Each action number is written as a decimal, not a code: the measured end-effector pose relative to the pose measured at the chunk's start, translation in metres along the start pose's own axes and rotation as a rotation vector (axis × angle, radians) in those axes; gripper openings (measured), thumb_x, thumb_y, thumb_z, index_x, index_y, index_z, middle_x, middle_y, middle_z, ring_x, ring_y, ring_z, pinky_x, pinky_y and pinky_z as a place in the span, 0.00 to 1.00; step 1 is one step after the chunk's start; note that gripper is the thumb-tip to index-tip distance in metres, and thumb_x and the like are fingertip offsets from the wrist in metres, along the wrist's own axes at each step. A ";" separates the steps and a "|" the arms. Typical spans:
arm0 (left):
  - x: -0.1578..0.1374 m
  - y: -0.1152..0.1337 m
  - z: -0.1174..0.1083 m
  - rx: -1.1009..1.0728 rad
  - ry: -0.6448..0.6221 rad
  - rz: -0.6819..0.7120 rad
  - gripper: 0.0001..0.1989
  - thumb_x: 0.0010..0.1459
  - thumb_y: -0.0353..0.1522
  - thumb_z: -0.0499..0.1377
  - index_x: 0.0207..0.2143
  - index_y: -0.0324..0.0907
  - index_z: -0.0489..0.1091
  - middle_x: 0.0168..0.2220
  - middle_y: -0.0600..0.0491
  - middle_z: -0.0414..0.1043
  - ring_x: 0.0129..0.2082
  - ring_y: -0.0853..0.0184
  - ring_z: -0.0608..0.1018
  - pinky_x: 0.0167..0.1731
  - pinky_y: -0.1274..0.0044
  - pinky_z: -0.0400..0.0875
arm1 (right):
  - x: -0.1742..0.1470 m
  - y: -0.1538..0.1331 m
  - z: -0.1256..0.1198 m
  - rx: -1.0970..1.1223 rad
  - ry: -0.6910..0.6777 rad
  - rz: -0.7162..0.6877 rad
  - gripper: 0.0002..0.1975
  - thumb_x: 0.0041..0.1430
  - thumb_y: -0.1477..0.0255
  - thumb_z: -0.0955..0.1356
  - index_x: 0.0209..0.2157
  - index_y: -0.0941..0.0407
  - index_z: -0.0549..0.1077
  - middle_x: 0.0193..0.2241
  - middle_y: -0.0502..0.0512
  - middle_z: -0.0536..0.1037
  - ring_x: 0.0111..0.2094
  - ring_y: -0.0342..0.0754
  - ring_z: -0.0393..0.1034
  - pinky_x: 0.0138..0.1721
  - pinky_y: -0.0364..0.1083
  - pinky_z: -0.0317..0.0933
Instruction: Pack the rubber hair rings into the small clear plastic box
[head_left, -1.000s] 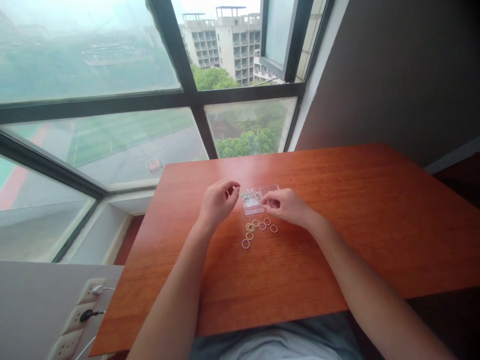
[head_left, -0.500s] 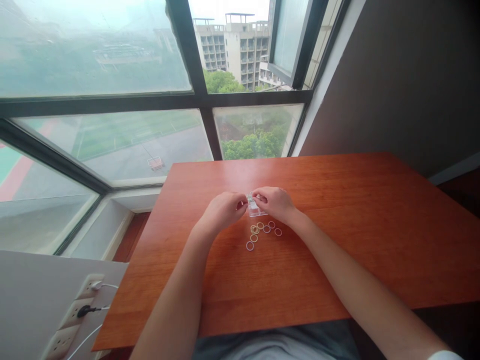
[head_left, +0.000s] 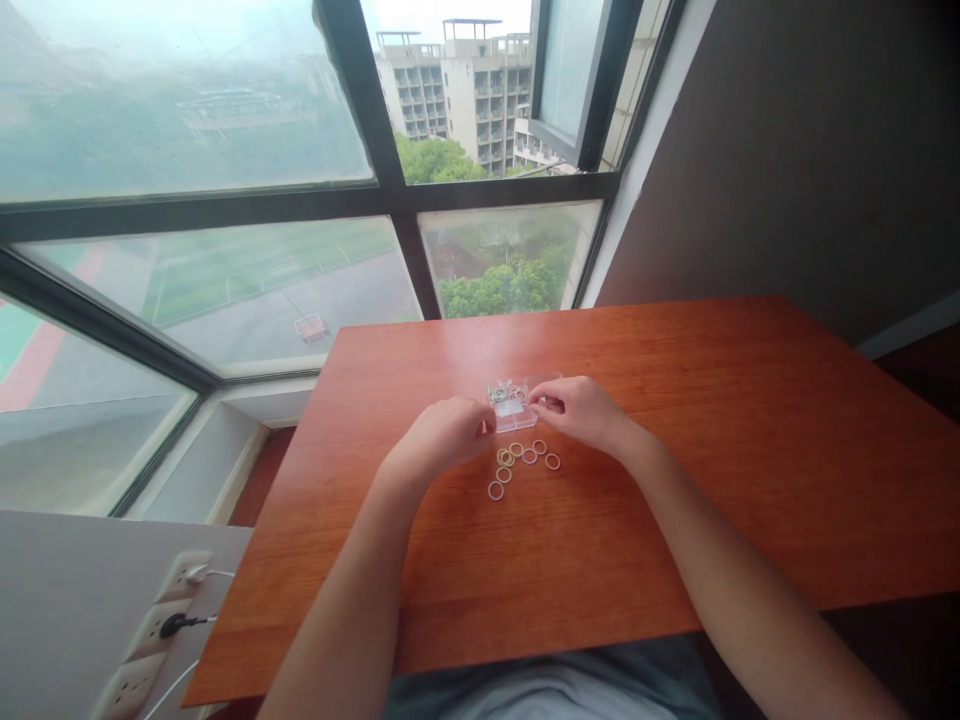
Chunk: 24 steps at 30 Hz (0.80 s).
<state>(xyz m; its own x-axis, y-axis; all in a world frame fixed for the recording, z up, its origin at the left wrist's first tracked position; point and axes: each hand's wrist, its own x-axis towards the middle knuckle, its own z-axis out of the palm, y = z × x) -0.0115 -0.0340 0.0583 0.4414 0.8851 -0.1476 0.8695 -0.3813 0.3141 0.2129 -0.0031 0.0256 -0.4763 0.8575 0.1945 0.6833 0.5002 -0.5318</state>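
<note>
A small clear plastic box point(head_left: 514, 422) stands on the table, with small rings and shiny pieces point(head_left: 501, 393) heaped in its far part. My left hand point(head_left: 452, 432) is closed at the box's left front corner, its fingertips against the wall. At the box's right side my right hand point(head_left: 583, 412) is pinched, thumb and forefinger together; whatever is between them is too small to make out. Several loose rings lie just in front of the box, among them a yellowish ring point(head_left: 503, 483) and a pale purple ring point(head_left: 496, 499).
The reddish-brown wooden table point(head_left: 712, 430) reaches to a dark-framed window point(head_left: 225, 207) at the back and left. Wall sockets point(head_left: 156, 628) with plugged-in cables are beyond the table's left edge. A dark wall point(head_left: 787, 150) rises at the right.
My hands have moved apart: the left came down to the box's front corner, the right shifted to its right side. The heap inside the box now shows. The view has shifted slightly.
</note>
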 end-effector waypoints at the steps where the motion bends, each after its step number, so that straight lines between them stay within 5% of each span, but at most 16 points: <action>1: -0.001 0.003 -0.001 0.010 -0.026 -0.003 0.08 0.52 0.29 0.54 0.28 0.44 0.73 0.29 0.54 0.76 0.23 0.70 0.69 0.23 0.78 0.54 | -0.001 -0.002 -0.003 -0.005 -0.027 0.005 0.07 0.56 0.73 0.66 0.33 0.54 0.78 0.22 0.47 0.73 0.24 0.40 0.62 0.28 0.40 0.50; 11: -0.002 0.019 0.005 0.057 -0.124 0.041 0.09 0.51 0.29 0.55 0.30 0.44 0.75 0.29 0.52 0.76 0.25 0.68 0.71 0.23 0.78 0.55 | -0.013 -0.024 -0.003 -0.081 -0.300 -0.050 0.09 0.57 0.75 0.66 0.33 0.51 0.79 0.27 0.49 0.79 0.29 0.42 0.68 0.28 0.40 0.50; 24: 0.001 0.019 0.013 0.095 -0.091 0.106 0.09 0.54 0.28 0.54 0.31 0.45 0.74 0.30 0.53 0.77 0.27 0.66 0.74 0.24 0.78 0.58 | -0.012 -0.034 0.000 -0.144 -0.371 -0.059 0.09 0.58 0.73 0.65 0.36 0.51 0.77 0.34 0.50 0.80 0.34 0.45 0.72 0.30 0.41 0.52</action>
<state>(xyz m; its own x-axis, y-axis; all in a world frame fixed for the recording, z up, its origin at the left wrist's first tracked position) 0.0090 -0.0437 0.0516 0.5465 0.8121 -0.2044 0.8320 -0.4986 0.2433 0.1955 -0.0310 0.0418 -0.6665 0.7383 -0.1035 0.7068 0.5816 -0.4027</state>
